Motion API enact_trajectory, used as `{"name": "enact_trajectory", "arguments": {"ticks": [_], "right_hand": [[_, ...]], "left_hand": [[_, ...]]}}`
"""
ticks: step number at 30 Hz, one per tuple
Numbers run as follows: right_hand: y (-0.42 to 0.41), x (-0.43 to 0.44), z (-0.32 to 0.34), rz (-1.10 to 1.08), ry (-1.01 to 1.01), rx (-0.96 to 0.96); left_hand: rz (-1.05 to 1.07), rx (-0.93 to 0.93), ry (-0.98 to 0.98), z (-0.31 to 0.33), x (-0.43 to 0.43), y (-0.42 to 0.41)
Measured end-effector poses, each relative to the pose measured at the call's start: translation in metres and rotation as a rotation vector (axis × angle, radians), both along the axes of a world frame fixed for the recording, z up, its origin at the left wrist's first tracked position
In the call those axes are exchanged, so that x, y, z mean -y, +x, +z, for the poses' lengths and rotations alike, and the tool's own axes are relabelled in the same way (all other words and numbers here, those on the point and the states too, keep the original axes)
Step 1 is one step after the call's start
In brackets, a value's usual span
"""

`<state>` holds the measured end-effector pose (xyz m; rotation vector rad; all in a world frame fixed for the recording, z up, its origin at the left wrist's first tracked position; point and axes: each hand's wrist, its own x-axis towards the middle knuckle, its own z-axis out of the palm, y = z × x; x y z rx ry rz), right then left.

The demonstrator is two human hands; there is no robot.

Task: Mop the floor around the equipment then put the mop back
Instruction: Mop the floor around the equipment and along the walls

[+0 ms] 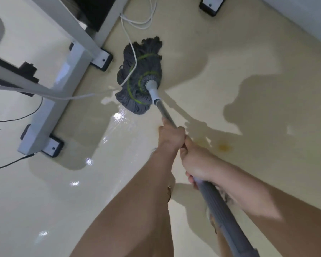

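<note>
Mop handle [166,113] within both hands' fingers [190,178].

Mop head [139,78]: on the floor [230,52], just right of the frame [72,58].
Cable [132,52]: draped over the mop head, running left toward the frame.
Handle [220,212]: slants from the mop head back toward the person.
Hands: left hand [171,138] ahead on the handle, right hand [196,162] just behind, touching it.
Foot pad [210,5]: far right, well apart from the mop head.

We hold the mop handle [165,112] with our left hand [171,138] and right hand [196,162]; its grey mop head [137,76] lies on the wet floor [248,43] under a white cable [132,52].
</note>
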<state>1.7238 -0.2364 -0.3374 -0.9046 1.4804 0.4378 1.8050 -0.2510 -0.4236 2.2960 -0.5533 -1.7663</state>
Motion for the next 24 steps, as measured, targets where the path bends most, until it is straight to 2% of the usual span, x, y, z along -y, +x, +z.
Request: {"name": "enact_trajectory", "arguments": {"ticks": [2,6,9,13,18,21,24], "right_hand": [[0.009,-0.021,0.003,0.142,0.001,-0.001],[0.011,-0.056,-0.002,0.333,0.138,0.078],[0.006,-0.079,-0.020,0.321,0.283,0.094],[-0.027,-0.115,-0.032,0.405,0.337,0.114],[-0.099,-0.078,-0.034,0.538,0.201,0.167],[-0.148,-0.045,-0.027,0.445,0.155,0.154],[-0.193,-0.024,-0.017,0.383,0.059,0.128]], "left_hand": [[0.096,0.030,0.042,0.004,-0.033,0.010],[0.300,0.124,0.151,0.000,-0.102,0.018],[0.417,0.213,0.233,-0.014,-0.151,0.016],[0.501,0.257,0.326,-0.025,-0.202,-0.020],[0.482,0.280,0.313,-0.029,-0.171,-0.090],[0.446,0.198,0.241,-0.020,-0.129,-0.135],[0.313,0.152,0.187,-0.007,-0.089,-0.174]]}}
